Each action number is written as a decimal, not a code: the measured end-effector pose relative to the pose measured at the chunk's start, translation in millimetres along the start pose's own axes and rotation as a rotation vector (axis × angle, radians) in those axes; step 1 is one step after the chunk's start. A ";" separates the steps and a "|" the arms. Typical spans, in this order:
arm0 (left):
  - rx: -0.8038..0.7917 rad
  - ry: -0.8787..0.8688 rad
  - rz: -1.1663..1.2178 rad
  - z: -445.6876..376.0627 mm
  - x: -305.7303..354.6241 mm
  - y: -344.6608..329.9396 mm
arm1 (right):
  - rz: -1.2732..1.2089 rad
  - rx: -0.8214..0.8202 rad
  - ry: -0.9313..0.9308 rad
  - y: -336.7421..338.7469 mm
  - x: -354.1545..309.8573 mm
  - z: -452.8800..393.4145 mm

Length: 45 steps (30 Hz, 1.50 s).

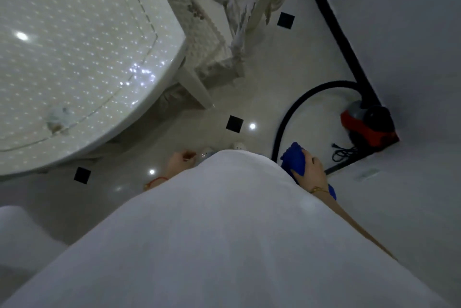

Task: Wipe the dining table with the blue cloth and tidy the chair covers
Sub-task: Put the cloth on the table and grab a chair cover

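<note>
Right hand [311, 170] hung at the person's side, fingers wrapped around the bunched blue cloth [295, 158]. Left hand [178, 160] loosely curled, holding nothing, apart from the glossy tabletop [74, 46]; chair cover [207, 41] beyond

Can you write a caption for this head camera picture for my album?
Right hand holds the blue cloth beside the glossy dining table.

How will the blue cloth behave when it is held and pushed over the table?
The blue cloth is bunched in the right hand, so it is probably soft and floppy. It likely weighs little, since one hand holds it. On the glossy table it would probably slide easily.
</note>
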<state>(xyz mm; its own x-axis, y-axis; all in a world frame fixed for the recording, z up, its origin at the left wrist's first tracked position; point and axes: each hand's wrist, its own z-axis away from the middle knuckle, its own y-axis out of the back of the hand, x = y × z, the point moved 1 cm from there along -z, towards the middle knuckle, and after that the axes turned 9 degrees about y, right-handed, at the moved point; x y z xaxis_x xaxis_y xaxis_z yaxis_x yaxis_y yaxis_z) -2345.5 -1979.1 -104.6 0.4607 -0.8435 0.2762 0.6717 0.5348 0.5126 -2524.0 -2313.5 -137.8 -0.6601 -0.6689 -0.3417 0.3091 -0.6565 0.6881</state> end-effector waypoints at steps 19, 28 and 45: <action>0.537 -0.148 0.320 -26.1 42.5 157.9 | 0.493 0.148 1.239 145.6 -423.7 -170.3; 0.573 -0.053 0.157 -43.2 42.7 179.8 | 0.985 -0.112 1.463 76.5 -524.3 -213.4; 0.233 -0.334 0.100 -61.6 159.9 180.0 | 0.029 0.261 0.790 172.4 -323.2 -198.4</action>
<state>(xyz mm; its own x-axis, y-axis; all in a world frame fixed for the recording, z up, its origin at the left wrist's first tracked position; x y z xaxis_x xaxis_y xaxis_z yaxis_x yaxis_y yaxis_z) -2115.1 -2014.7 -18.3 0.2776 -0.7788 0.5625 0.4667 0.6211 0.6296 -2121.4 -2279.7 -35.8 0.0507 -0.7957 -0.6036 0.0857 -0.5987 0.7964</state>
